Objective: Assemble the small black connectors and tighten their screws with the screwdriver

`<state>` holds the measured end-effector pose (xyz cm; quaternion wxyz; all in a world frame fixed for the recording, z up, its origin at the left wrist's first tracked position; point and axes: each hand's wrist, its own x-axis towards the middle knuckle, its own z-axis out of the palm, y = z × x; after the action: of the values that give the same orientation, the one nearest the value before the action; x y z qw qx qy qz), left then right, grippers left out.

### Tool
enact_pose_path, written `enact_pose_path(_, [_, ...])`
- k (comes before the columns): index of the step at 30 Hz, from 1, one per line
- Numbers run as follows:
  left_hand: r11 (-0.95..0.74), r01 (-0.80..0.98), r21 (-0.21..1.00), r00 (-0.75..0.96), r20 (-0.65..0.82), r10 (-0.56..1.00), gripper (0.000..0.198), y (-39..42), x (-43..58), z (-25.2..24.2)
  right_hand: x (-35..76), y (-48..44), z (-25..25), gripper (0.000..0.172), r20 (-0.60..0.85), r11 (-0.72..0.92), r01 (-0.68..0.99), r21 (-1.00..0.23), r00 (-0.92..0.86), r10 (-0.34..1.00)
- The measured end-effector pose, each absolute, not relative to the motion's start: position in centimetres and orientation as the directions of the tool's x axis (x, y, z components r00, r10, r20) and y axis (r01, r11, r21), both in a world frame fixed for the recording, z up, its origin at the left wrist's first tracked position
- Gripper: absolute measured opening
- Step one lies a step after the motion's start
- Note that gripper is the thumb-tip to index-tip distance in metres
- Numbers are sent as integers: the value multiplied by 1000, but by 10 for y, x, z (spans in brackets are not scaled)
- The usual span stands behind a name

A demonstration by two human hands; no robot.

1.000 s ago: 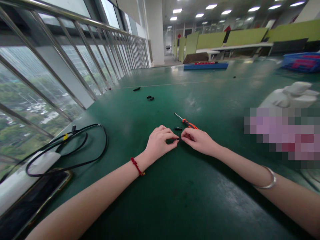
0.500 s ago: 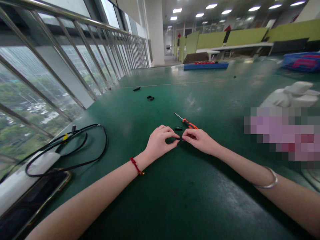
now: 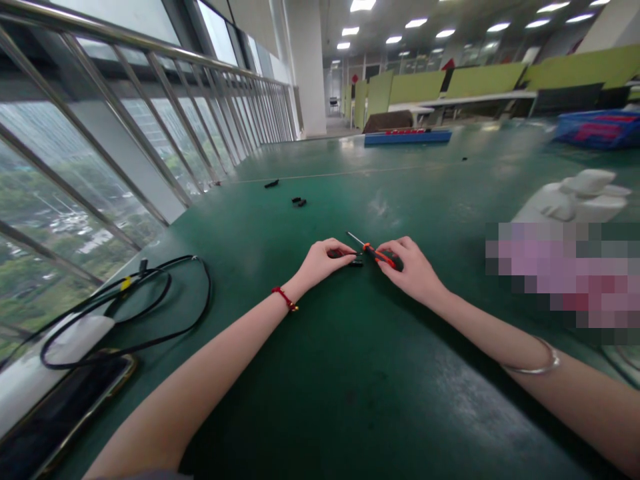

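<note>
My left hand point(image 3: 324, 261) pinches a small dark part, mostly hidden by the fingertips. Just below those fingertips, a small black rectangular piece point(image 3: 356, 264) lies on the green tabletop point(image 3: 300, 373). My right hand point(image 3: 411, 272) has its thumb and fingers around the black and orange handle of a screwdriver point(image 3: 369, 248). The screwdriver's thin metal shaft points away to the upper left, past the left fingertips. Whether the handle still rests on the table I cannot tell.
Small black parts point(image 3: 299, 202) and a longer black piece point(image 3: 271, 183) lie farther back. Left are a looped black cable point(image 3: 209, 293), a phone point(image 3: 65, 407) and a white power strip point(image 3: 90, 331). A blue tray point(image 3: 407, 138) stands far back; a white object point(image 3: 565, 200) sits right.
My right hand has left the small part and closed on the screwdriver handle. My left hand has shifted slightly away from me, still pinching the part, now over the black piece.
</note>
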<state>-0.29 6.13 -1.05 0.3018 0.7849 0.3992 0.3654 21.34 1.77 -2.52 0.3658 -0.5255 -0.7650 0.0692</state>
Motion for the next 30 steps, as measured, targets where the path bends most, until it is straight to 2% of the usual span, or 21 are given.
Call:
enact_pose_path(7, [-475,395,786,448,286,847,20,60,-3,-14,212,16,-28,31,435,436,811,-390,-255,864])
enact_pose_path(22, [-510,429,746,499,274,822,18,62,-5,-13,213,16,-28,32,415,446,804,-393,-278,866])
enact_pose_path(30, [-505,443,741,507,258,823,21,60,-4,-14,212,15,-27,35,391,432,847,-309,-301,870])
